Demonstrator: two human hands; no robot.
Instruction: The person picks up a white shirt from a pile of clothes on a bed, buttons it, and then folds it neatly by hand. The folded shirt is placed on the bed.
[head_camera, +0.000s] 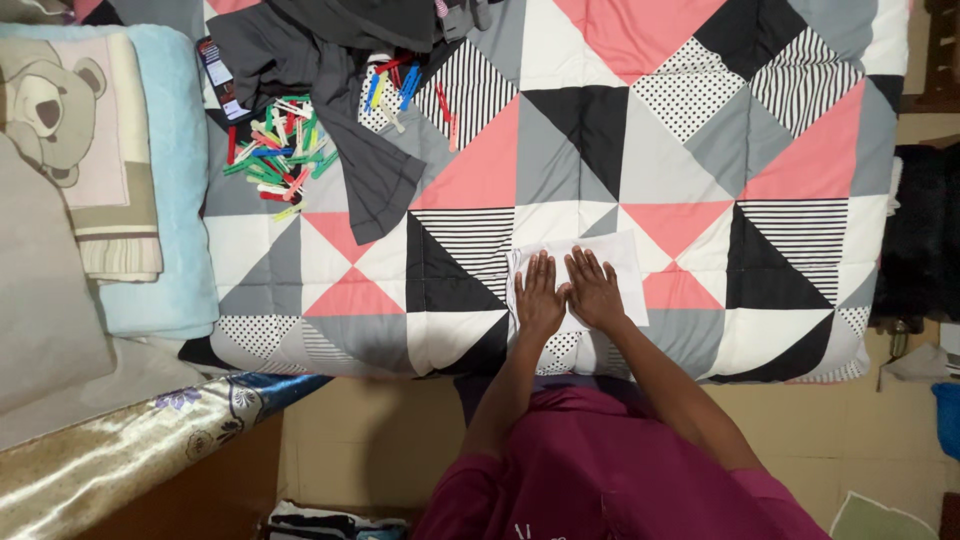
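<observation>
A folded white cloth (612, 250) lies flat on the patterned quilt (600, 130) near the bed's front edge. My left hand (540, 293) and my right hand (595, 288) rest palm-down on it, side by side, thumbs nearly touching, fingers spread and pointing away from me. Neither hand grips anything; both press flat on the cloth.
A dark grey garment (340, 90) lies crumpled at the far left of the quilt, with a heap of colourful clothes pegs (278, 155) beside it and more pegs (395, 85) on it. A light-blue towel (170, 180) and bear-print blanket (70, 120) are stacked left.
</observation>
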